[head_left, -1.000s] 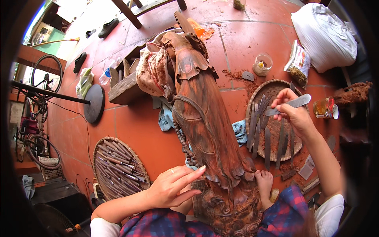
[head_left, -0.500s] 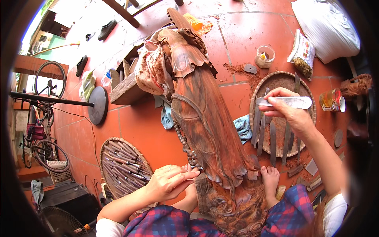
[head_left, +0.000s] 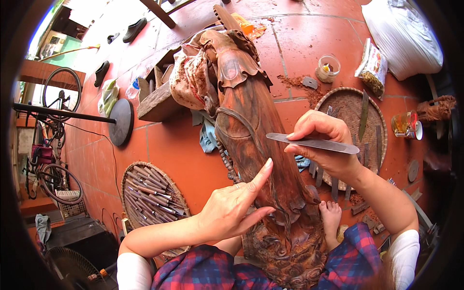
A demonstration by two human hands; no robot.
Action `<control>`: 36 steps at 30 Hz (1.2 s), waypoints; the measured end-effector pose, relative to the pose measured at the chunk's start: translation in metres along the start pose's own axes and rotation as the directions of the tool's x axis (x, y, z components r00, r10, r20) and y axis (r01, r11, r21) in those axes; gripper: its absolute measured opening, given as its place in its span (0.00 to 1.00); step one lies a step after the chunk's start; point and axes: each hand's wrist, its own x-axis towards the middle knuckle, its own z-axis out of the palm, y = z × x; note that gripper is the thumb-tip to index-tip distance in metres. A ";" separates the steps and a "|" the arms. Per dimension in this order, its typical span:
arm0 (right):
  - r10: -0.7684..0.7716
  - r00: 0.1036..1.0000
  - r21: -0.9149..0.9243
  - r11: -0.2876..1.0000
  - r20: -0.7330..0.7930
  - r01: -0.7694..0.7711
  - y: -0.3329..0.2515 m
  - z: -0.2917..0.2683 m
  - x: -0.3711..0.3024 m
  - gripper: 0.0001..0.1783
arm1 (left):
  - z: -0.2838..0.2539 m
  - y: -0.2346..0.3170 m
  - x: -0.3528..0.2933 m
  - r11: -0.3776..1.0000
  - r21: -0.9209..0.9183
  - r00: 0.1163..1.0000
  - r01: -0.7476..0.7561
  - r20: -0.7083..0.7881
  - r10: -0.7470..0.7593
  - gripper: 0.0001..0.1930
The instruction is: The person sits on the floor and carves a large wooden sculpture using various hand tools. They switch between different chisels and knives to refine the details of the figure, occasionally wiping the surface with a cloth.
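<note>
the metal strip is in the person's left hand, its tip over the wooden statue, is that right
Not quite: the head view shows the metal strip in the person's right hand, not the left hand, which has its forefinger out and no strip in it. The tip is over the wooden statue, as you say.

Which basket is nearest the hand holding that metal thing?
The right basket, holding flat strips, just beyond the right hand; the left basket, full of handled tools, lies farther.

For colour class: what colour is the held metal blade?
The metal blade is grey; see head view.
</note>
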 end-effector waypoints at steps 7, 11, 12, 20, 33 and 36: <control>0.208 0.978 0.268 0.942 0.008 -0.203 -0.013 0.013 0.003 0.04 | -0.006 0.005 0.018 0.992 0.011 0.991 0.123 -0.060 -0.122 0.45; -0.039 0.970 0.021 0.999 0.239 0.035 -0.024 0.006 0.002 0.05 | -0.008 0.007 0.022 0.999 0.034 0.987 0.042 -0.159 -0.036 0.17; -0.053 0.959 0.028 0.999 0.279 0.047 -0.028 0.009 -0.001 0.05 | -0.007 0.007 0.021 1.000 0.005 0.993 0.004 -0.119 -0.003 0.10; 0.311 0.949 0.275 0.909 0.047 -0.312 -0.040 0.007 -0.028 0.28 | 0.003 0.025 0.021 0.852 -0.477 0.955 0.215 -0.079 -0.285 0.17; 0.181 0.982 0.403 0.895 0.057 -0.189 -0.019 0.001 -0.007 0.08 | 0.001 0.007 0.010 0.999 0.019 0.965 0.041 -0.261 -0.034 0.40; 0.203 0.979 0.297 0.936 -0.013 -0.190 -0.012 0.010 -0.001 0.10 | 0.008 0.003 0.011 0.997 0.020 0.989 0.072 -0.128 -0.069 0.46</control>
